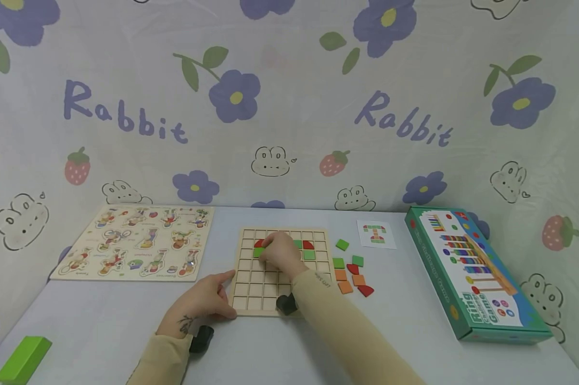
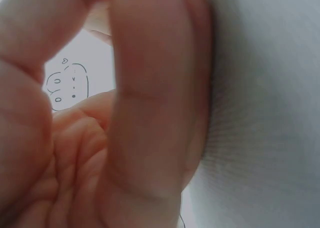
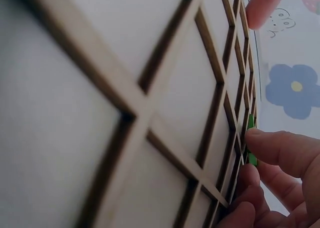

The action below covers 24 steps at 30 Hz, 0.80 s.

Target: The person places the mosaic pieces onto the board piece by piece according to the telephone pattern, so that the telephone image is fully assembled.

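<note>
Apparently, the spread left hand (image 1: 200,299) braces the left edge of a square beige wooden grid (image 1: 255,290) while the right hand (image 1: 280,251) pinches a square green tile (image 1: 257,253).

A big white sheet (image 1: 294,107) makes the wall at the back and wraps round both sides. It has purple flowers (image 1: 235,97) with yellow middles, green leaves (image 1: 215,57), red strawberries (image 1: 77,170) and little rabbit faces (image 1: 270,166) drawn in thin black lines. The word "Rabbit" (image 1: 122,115) is on it twice in purple. The bench (image 1: 251,353) is plain and white. The light is soft, with faint shadows.
</note>
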### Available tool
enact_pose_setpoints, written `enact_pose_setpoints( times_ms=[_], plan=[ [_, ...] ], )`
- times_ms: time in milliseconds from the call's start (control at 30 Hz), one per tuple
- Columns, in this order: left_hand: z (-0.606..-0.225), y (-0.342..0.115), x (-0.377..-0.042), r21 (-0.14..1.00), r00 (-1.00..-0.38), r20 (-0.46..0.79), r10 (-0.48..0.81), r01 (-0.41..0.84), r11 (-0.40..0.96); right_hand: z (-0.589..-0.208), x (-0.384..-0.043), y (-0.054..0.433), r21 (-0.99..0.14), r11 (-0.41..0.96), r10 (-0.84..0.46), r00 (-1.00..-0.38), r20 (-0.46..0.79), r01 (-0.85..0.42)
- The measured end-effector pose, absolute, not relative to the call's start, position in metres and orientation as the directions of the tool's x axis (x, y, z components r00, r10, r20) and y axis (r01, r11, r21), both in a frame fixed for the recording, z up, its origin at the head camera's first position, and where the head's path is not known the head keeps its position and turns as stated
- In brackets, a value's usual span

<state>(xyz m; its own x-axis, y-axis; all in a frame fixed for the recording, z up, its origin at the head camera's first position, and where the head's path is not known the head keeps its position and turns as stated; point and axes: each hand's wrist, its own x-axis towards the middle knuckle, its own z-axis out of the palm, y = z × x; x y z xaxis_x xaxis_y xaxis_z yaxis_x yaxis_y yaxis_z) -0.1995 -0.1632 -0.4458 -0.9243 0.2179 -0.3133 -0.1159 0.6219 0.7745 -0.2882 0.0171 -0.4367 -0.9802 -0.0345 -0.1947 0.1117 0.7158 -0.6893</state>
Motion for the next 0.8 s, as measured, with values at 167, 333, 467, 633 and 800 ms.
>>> enact_pose_setpoints(
  times_ms=[167,333,467,633,800],
  plan=[
    [-0.445,-0.162,-0.199,0.773,-0.924,-0.32,0.211,-0.125,0.622,-0.438,-0.288,0.016,-0.666,0.738,-0.021,-0.982,-0.19,0.113],
    [-0.445,-0.162,-0.199,0.769,-0.924,-0.321,0.207,-0.128,0.626,-0.437,-0.287,0.021,-0.732,0.675,-0.049,-0.984,-0.171,0.094],
    [-0.445,-0.162,-0.199,0.767,-0.925,-0.321,0.205,-0.127,0.629,-0.429,-0.284,0.03,-0.834,0.547,-0.092,-0.986,-0.139,0.067],
    [-0.445,-0.162,-0.199,0.765,-0.926,-0.319,0.201,-0.126,0.632,-0.418,-0.273,0.05,-0.909,0.414,-0.16,-0.979,-0.128,0.051],
    [-0.447,-0.162,-0.199,0.774,-0.928,-0.311,0.206,-0.122,0.621,-0.414,-0.257,0.079,-0.941,0.337,-0.172,-0.98,-0.103,0.04]
  ],
)
